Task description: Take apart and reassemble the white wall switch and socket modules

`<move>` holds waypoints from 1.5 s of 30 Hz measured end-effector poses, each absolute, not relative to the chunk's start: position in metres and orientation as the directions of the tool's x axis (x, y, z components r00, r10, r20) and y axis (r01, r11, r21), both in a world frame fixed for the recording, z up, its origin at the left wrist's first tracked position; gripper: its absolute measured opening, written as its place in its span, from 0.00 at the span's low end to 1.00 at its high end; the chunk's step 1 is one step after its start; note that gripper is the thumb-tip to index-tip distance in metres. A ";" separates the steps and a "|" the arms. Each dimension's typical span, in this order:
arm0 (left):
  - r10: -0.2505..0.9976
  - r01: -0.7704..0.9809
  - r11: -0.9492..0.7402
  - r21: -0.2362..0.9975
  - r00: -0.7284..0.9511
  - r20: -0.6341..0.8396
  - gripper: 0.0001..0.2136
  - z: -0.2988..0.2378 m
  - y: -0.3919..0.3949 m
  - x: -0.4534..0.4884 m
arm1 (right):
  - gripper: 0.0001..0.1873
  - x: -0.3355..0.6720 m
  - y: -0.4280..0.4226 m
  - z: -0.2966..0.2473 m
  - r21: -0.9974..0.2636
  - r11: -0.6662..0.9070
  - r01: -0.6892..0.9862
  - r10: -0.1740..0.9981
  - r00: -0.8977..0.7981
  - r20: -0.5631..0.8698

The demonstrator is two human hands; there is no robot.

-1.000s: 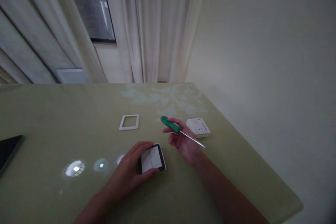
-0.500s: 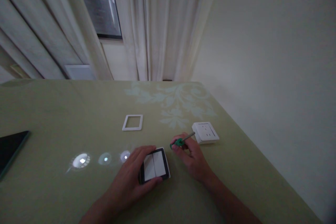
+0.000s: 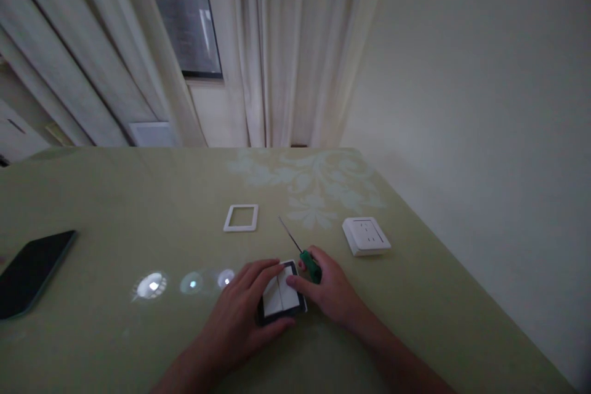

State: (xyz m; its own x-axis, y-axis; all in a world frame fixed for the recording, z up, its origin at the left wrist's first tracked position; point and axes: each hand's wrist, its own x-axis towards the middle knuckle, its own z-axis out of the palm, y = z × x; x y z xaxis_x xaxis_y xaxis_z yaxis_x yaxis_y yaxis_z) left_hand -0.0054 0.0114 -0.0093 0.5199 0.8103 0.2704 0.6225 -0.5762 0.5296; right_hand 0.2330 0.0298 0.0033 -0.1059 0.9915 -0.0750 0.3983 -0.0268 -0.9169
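A pale green table [image 3: 138, 209] fills the foreground. The person's left hand [image 3: 245, 303] and right hand [image 3: 330, 288] meet near its front edge. A white socket box [image 3: 367, 236] sits to the right. The left hand grips a dark-bordered white switch [image 3: 290, 298]; a thin white frame [image 3: 241, 228] lies beyond. The right hand's fingers wrap a green-handled screwdriver [image 3: 311, 266], tip pointing away.

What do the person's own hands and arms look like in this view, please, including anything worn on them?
The left hand and right hand are both bare, without gloves. The left forearm and right forearm show no sleeve as far as the picture reaches. No watch, bracelet or ring can be made out.
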 end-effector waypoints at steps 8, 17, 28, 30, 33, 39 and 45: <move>0.815 0.615 -0.576 0.538 0.483 0.320 0.32 -0.012 0.008 0.001 | 0.19 0.230 0.029 0.001 -0.900 -0.023 0.435 0.989 -0.120 -0.084; 0.813 0.598 -0.580 0.554 0.467 0.347 0.36 -0.014 0.007 0.005 | 0.19 0.230 0.027 -0.001 -0.893 -0.045 0.447 0.990 -0.101 -0.100; 0.828 0.564 -0.551 0.615 0.461 0.319 0.34 -0.015 0.006 0.006 | 0.17 0.229 0.027 0.001 -0.899 -0.046 0.435 0.987 -0.118 -0.107; 0.829 0.562 -0.549 0.619 0.461 0.316 0.34 -0.016 0.006 0.006 | 0.17 0.229 0.027 0.001 -0.896 -0.046 0.441 0.988 -0.114 -0.106; 0.830 0.557 -0.544 0.627 0.466 0.306 0.34 -0.016 0.006 0.006 | 0.17 0.228 0.027 0.001 -0.885 -0.058 0.461 0.987 -0.108 -0.121; 0.832 0.555 -0.535 0.636 0.475 0.286 0.33 -0.014 0.007 0.008 | 0.16 0.224 0.032 -0.002 -0.872 -0.036 0.489 0.990 -0.101 -0.098; 0.816 0.551 -0.568 0.611 0.472 0.333 0.34 -0.021 0.006 0.010 | 0.20 0.225 0.034 -0.002 -0.912 -0.089 0.401 0.987 -0.087 -0.135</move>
State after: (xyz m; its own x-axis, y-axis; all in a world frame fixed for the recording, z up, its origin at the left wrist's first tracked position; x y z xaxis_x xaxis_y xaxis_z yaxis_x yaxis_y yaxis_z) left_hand 0.0105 0.0057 -0.0211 0.4722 0.8161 0.3332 0.5513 -0.5683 0.6108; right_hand 0.2250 0.0336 -0.0016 -0.0865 0.9871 -0.1348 0.4006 -0.0894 -0.9119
